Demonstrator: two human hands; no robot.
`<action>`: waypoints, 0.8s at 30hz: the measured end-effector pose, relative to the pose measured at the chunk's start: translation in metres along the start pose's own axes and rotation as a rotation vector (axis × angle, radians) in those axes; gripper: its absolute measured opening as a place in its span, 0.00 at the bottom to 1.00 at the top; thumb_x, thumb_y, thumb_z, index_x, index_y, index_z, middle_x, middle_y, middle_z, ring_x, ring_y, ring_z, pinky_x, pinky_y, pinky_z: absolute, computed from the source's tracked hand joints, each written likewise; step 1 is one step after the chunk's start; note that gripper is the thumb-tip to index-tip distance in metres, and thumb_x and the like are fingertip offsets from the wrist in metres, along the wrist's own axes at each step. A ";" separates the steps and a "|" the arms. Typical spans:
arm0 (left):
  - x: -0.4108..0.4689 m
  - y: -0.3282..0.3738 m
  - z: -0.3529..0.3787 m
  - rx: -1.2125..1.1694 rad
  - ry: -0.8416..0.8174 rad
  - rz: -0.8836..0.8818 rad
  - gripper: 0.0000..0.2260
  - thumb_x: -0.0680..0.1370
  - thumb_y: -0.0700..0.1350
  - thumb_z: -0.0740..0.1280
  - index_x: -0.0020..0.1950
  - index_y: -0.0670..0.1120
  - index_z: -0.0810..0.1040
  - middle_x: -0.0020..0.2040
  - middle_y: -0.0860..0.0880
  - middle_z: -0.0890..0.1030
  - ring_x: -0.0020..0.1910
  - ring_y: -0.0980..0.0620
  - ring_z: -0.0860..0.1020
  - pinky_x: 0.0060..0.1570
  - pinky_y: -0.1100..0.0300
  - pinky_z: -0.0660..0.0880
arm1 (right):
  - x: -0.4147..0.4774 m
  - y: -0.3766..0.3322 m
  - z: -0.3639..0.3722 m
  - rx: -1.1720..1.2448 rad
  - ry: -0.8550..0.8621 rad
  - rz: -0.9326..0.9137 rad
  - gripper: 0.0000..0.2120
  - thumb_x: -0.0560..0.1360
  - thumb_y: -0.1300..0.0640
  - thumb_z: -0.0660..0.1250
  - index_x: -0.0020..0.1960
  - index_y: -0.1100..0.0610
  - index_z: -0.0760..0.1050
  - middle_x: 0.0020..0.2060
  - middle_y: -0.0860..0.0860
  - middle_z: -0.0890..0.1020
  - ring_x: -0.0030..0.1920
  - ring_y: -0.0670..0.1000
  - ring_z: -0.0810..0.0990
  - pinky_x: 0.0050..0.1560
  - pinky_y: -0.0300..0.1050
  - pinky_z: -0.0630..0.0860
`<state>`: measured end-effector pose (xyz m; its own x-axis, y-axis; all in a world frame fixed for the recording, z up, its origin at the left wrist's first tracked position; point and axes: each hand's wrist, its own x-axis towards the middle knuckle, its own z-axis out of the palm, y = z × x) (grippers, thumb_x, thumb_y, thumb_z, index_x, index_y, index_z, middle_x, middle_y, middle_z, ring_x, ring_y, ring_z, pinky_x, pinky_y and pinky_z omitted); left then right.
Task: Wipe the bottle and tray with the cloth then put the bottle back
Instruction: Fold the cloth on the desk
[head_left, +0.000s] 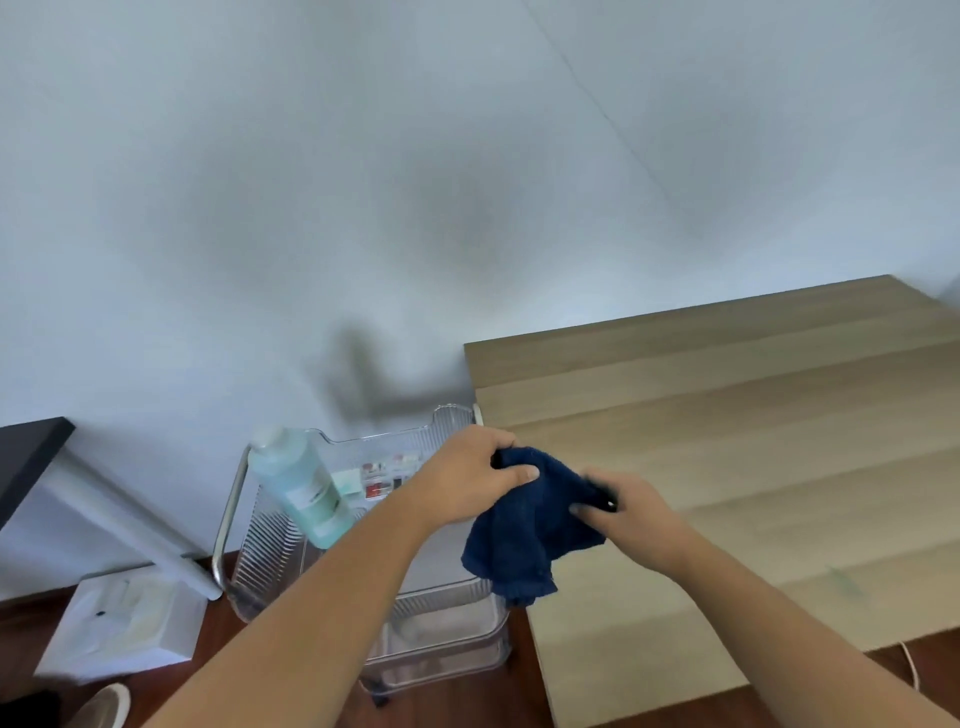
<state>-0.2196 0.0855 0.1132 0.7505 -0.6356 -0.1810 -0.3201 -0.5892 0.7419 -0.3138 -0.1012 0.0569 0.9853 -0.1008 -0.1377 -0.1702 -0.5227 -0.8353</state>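
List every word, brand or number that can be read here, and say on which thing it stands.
No text can be read.
Label on the bottle: grey lines, too blurred to read.
Small packs in the clear tray: red and white print, too small and blurred.

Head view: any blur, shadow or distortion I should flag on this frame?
Head view: soft throughout; motion blur smears the right hand at the cloth; the bottle is hazy, its label unreadable; a dark shadow falls on the wall behind the tray; wide-angle lens skews the table edges. No glare.
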 end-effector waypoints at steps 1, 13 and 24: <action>0.001 0.000 0.000 0.006 -0.031 0.008 0.08 0.76 0.47 0.68 0.39 0.45 0.79 0.33 0.49 0.78 0.33 0.57 0.74 0.35 0.65 0.71 | -0.001 0.004 -0.010 -0.033 -0.008 0.015 0.05 0.75 0.65 0.66 0.44 0.57 0.79 0.38 0.53 0.82 0.41 0.49 0.78 0.46 0.48 0.75; 0.034 -0.024 0.054 0.106 0.145 0.071 0.12 0.74 0.31 0.63 0.48 0.45 0.80 0.41 0.51 0.79 0.40 0.52 0.75 0.39 0.62 0.70 | 0.001 0.028 -0.067 -0.131 0.141 0.048 0.12 0.71 0.67 0.71 0.45 0.50 0.84 0.38 0.42 0.83 0.41 0.39 0.79 0.42 0.27 0.71; -0.035 -0.078 0.157 0.257 -0.252 0.230 0.18 0.71 0.52 0.64 0.60 0.55 0.75 0.61 0.58 0.76 0.60 0.60 0.71 0.61 0.62 0.69 | -0.091 0.115 -0.013 -0.364 -0.297 0.166 0.08 0.69 0.50 0.71 0.48 0.43 0.80 0.48 0.37 0.78 0.52 0.38 0.75 0.53 0.27 0.69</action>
<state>-0.3118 0.0756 -0.0401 0.4879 -0.8484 -0.2052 -0.6207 -0.5025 0.6019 -0.4230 -0.1636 -0.0199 0.8965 0.0100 -0.4428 -0.2660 -0.7872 -0.5563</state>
